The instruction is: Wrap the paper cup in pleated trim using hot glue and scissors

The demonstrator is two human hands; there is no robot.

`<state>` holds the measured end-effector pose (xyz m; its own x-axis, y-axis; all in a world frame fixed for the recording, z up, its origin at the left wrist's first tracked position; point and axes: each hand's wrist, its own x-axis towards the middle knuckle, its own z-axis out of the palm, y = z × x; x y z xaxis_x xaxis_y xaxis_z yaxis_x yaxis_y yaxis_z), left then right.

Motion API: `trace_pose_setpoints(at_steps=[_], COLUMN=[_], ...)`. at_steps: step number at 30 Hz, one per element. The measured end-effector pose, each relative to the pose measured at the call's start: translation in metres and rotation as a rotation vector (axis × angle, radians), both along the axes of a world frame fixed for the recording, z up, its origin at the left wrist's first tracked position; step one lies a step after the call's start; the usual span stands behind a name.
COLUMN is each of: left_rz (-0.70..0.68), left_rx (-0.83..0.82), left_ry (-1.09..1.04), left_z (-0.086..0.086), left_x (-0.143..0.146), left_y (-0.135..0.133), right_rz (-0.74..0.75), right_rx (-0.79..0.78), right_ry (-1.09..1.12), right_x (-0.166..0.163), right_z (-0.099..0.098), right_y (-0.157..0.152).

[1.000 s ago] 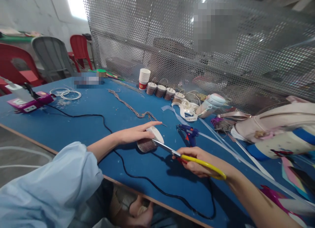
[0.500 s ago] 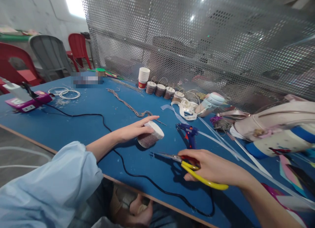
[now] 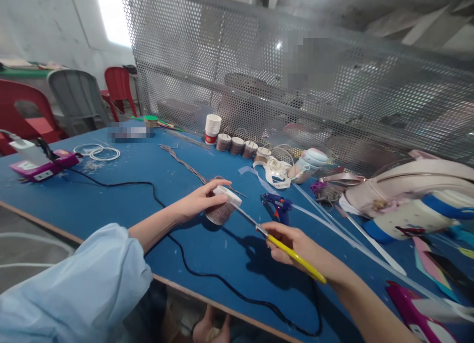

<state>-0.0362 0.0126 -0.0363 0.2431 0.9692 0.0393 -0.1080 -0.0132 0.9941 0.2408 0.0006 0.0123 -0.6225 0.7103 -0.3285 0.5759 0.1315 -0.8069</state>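
My left hand is closed around a paper cup wrapped in brownish cord, with its white end tilted up and to the right. In my right hand is a pair of scissors with yellow handles. They are seen edge-on, and the blade tips reach the cup's white rim; whether they touch it I cannot tell. A blue glue gun with a clear glue stick lies just beyond my right hand. Behind the cup runs a bundle of brownish cord.
Several cord-wrapped cups stand in a row beside stacked paper cups along the perforated metal screen. A black cable crosses the table's near side from a purple power strip. A bottle and pale bag sit right.
My right hand has raised and turned the scissors, bringing the blades from beside the cup up to its rim. My left hand still holds the cup, its thumb now lying over the rim.
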Motion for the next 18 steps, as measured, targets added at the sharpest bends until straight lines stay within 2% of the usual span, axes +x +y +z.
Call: trace_pose_setpoints(at_steps=[3, 7, 14, 18], left_rz=[0.013, 0.028, -0.003, 0.015], left_rx=[0.022, 0.032, -0.103, -0.113], left_ry=[0.005, -0.027, -0.093, -0.103], left_z=[-0.001, -0.001, 0.005, 0.009], left_x=[0.000, 0.000, 0.000, 0.000], left_y=[0.000, -0.001, -0.003, -0.003], right_rz=[-0.065, -0.078, -0.076, -0.082], right_rx=[-0.080, -0.133, -0.161, -0.166], right_ry=[0.155, 0.195, 0.232, 0.252], right_x=[-0.006, -0.009, -0.007, -0.006], right_z=[-0.016, -0.029, -0.031, -0.033], right_y=[0.002, 0.004, 0.003, 0.002])
